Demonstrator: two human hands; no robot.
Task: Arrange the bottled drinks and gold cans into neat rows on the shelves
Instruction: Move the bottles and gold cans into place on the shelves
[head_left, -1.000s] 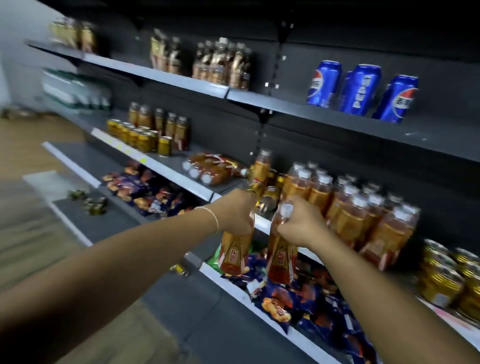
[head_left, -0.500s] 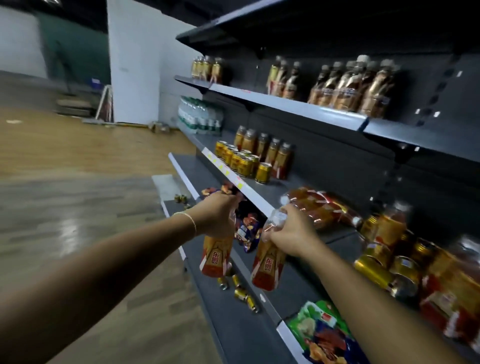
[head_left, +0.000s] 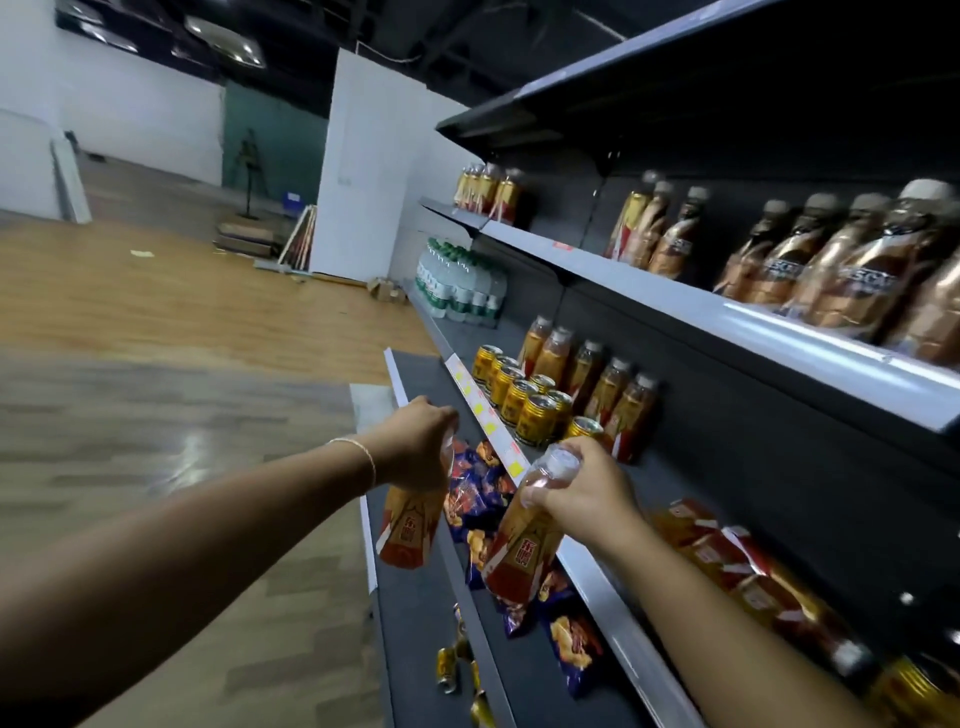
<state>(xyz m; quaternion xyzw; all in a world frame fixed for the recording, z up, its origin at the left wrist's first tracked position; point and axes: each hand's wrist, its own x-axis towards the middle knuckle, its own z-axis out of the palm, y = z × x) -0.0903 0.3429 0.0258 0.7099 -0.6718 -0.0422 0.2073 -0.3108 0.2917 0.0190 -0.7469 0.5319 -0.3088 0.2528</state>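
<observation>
Two amber drink bottles are held up around mid-frame, out in front of the shelving and not set down on anything. The left bottle (head_left: 408, 530) is grasped at the top by the left grip (head_left: 415, 447), with the fingers curled down over the neck so the cap is hidden, and it's hung pretty much upright. The right bottle (head_left: 522, 551) is clenched round the neck by the right grip (head_left: 582, 488), just under its white cap (head_left: 561, 462), and it's tilted with the bottom swung toward the lower left. A thin bracelet (head_left: 363, 457) is worn on the left wrist.

Just behind the right grip, a block of gold cans (head_left: 519, 395) is lined up along the front of the middle shelf (head_left: 587, 561), and one lone can (head_left: 584, 427) is parked right beside the knuckles. A row of upright bottles (head_left: 587, 374) of the same sort is stood behind the cans, against the dark back panel. Toward the lower right, several bottles (head_left: 727, 551) are left lying on their sides on that same shelf, though they're blurred.

Below the held bottles, blue snack packets (head_left: 478, 488) are heaped on the next shelf down, and a few small gold cans (head_left: 452, 670) are scattered on the bottom ledge at lower centre. At the upper right, brown-gold bottles (head_left: 831, 260) are stood on the top shelf. Water bottles (head_left: 457, 291) are packed together at the far end of the middle shelf. The left half of the frame is taken up by wood floor (head_left: 156, 312).
</observation>
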